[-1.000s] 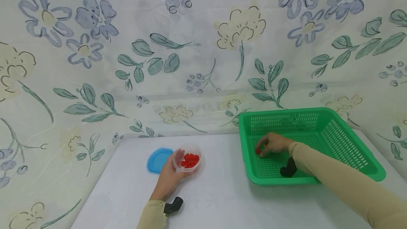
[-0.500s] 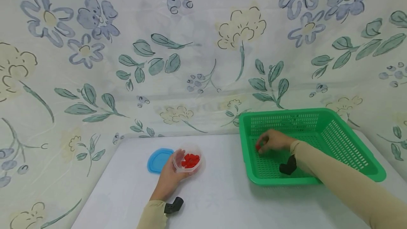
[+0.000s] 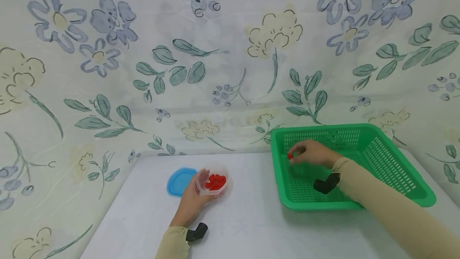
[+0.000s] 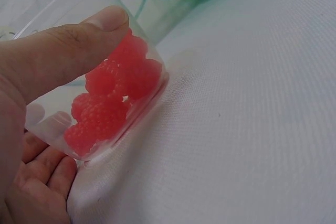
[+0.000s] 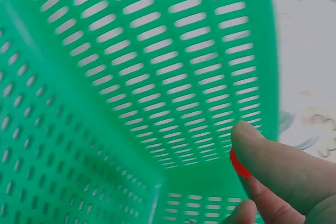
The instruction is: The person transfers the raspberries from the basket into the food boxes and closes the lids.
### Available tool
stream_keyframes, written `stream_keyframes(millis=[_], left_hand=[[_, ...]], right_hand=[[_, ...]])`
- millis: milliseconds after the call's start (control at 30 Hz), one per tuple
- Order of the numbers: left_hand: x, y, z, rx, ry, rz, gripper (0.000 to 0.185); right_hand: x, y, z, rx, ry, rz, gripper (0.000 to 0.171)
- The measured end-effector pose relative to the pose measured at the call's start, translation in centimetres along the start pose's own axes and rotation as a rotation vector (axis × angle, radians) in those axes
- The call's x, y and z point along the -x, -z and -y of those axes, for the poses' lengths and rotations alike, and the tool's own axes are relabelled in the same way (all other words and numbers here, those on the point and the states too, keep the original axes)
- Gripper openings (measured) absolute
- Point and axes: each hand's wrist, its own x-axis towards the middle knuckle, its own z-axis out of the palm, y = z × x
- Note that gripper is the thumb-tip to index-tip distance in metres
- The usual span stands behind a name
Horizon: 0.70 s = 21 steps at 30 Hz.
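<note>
My left hand [image 3: 194,198] grips a clear plastic tub [image 4: 58,9] that stands on the white table. The thumb lies along one side and the fingers reach round the other. Several red raspberries [image 4: 107,98] lie in the bottom of the tub. Over at the right, my right hand [image 3: 312,153] pinches one red raspberry [image 3: 290,156] between thumb and fingers. It is inside the green basket [image 3: 332,205], raised above the floor near the left wall. In the right wrist view most of that raspberry [image 5: 240,164] is hidden behind the thumb.
A blue lid [image 3: 178,182] lies flat just left of the tub, partly covered by the left hand. The slotted basket fills the right part of the white table [image 3: 248,227]. Floral fabric [image 3: 223,71] hangs behind the table.
My right hand has lifted the raspberry up from the basket floor, along the left wall. The left hand and the tub stay in place.
</note>
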Motion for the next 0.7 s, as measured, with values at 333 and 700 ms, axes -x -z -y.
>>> stream_keyframes(millis=[333,700], left_hand=[[-0.2,0.0,0.1,-0.001,0.002,0.000,0.093],[-0.1,0.0,0.3,0.000,-0.005,-0.004,0.093]], right_hand=[[1.4,0.6,1.5,-0.077,0.004,-0.053,0.041],[2.5,-0.5,4.2,-0.091,0.003,-0.132,0.042]])
